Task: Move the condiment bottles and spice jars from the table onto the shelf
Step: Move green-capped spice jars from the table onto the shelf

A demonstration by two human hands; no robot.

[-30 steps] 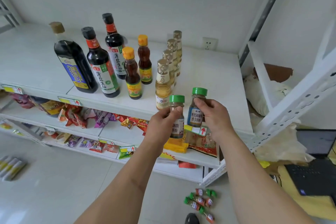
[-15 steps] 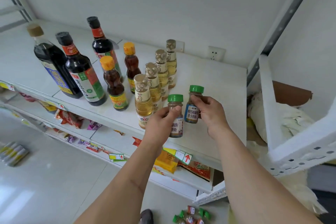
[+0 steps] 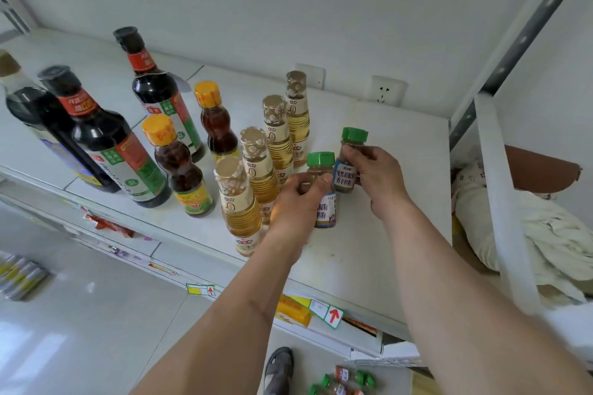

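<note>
Bottom of frame: a sandalled foot (image 3: 278,369) on the floor, with loose green-capped jars (image 3: 345,380) lying beside it at lower centre-right. Both forearms reached up from the bottom edge to the top shelf (image 3: 398,253).

Centre: the left hand (image 3: 296,202) was clamped on the nearer spice jar (image 3: 324,189), thumb across its neck just under the green cap. The right hand (image 3: 373,178) was closed around the farther spice jar (image 3: 348,163), fingers wrapped over the label. The two jars sat just beside each other over the shelf surface; whether their bases touched it could not be told.

Against half a second ago, both jars had moved inward from the shelf's front edge, deeper over the board, and the view had closed in on the shelf.

Just left of the left hand stood a row of four pale vinegar bottles (image 3: 239,202), running back toward the wall. Farther left stood two orange-capped bottles (image 3: 179,163), then the dark soy bottles (image 3: 106,144) at upper left. A wall socket (image 3: 386,90) lay behind, upper centre-right.
</note>
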